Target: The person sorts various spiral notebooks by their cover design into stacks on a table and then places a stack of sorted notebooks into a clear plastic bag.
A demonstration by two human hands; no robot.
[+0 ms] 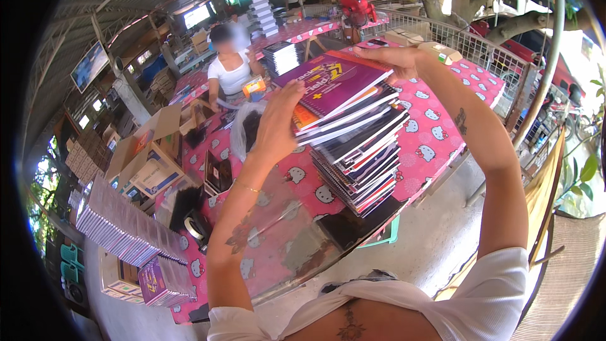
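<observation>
A tall stack of spiral notebooks (360,170) stands in front of me on the pink table. On top lies a purple-covered notebook (344,85), with an orange one showing under its edge. The upper few books sit askew from the pile below. My left hand (278,120) presses the left side of these upper books, its fingers along the purple cover's edge. My right hand (396,62) grips them at the far right corner, thumb side toward the cover. Both hands close on the upper notebooks from opposite sides; some fingertips are hidden.
A tape dispenser (197,227) and open cardboard boxes (151,167) are at the left. Stacked purple notebooks (161,284) stand at the near left. Across the table sits a person in white (230,69) beside a black book stack (281,60). A red fan (356,9) stands farther back.
</observation>
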